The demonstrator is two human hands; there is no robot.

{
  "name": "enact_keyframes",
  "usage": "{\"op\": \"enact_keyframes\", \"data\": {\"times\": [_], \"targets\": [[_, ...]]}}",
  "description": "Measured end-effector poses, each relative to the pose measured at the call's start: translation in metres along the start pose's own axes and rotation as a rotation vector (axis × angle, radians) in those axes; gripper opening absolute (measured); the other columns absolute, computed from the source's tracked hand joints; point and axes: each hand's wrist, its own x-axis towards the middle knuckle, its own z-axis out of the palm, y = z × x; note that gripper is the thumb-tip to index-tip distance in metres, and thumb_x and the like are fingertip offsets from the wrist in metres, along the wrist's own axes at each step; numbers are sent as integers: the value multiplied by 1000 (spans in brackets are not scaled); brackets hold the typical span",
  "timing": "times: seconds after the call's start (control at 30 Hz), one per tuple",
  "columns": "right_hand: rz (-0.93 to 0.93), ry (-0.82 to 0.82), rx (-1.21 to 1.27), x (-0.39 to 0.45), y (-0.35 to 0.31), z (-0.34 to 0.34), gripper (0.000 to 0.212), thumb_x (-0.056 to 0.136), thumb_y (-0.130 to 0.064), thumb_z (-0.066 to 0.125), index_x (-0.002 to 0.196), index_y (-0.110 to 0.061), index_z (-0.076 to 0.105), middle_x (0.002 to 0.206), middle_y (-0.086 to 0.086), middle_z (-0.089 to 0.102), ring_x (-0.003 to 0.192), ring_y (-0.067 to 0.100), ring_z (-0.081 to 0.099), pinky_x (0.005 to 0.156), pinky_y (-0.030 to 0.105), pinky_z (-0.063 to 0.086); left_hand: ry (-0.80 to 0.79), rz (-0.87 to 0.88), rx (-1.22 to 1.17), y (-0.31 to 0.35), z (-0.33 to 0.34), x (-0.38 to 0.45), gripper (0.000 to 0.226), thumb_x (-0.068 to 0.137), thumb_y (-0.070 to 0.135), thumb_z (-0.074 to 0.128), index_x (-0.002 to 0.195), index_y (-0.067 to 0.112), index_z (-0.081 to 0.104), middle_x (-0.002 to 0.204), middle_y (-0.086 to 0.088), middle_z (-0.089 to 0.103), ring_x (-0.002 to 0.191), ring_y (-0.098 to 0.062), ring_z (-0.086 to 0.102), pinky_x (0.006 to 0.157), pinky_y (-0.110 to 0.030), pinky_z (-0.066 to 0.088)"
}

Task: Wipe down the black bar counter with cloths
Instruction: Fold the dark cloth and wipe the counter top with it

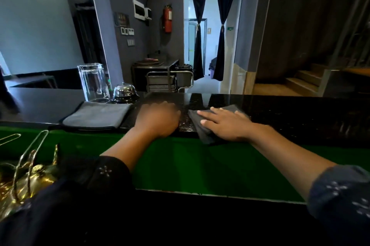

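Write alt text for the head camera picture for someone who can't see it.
A person's right hand presses a dark grey cloth flat on a black bar counter, while the left hand rests curled on the counter beside it. To the left lie a folded grey cloth, a clear glass pitcher and a metal call bell.

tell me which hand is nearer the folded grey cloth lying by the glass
Left. The left hand rests on the black bar counter just right of the folded grey cloth; the right hand is farther right, pressing a dark grey cloth.
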Motion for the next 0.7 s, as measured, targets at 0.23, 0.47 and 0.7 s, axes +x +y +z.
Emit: {"op": "enact_keyframes", "data": {"times": [0.23, 0.47, 0.7], "targets": [[244, 3, 39, 27, 8, -5, 55, 97, -65, 14, 151, -53, 9, 165, -1, 1, 151, 26, 4, 116, 58, 0, -103, -86, 2, -125, 0, -15, 56, 98, 52, 22, 150, 30, 24, 159, -2, 21, 146, -20, 16, 118, -46, 3], [187, 14, 76, 77, -67, -2, 57, 97, -63, 14, 152, -49, 9, 165, 6, -1, 151, 29, 1, 116, 60, -4, -99, -55, -59, -131, 8, -13, 54, 100, 46, 18, 152, 31, 17, 160, -2, 15, 147, -18, 12, 120, -40, 8], [-57, -38, 66, 79, -156, 10, 55, 97, -64, 15, 151, -52, 9, 165, 1, 0, 151, 25, 0, 116, 59, -5, -144, -90, -130, -130, 2, -14, 55, 100, 46, 6, 153, 29, 12, 161, -1, 11, 148, -15, 7, 120, -39, 4]]}}
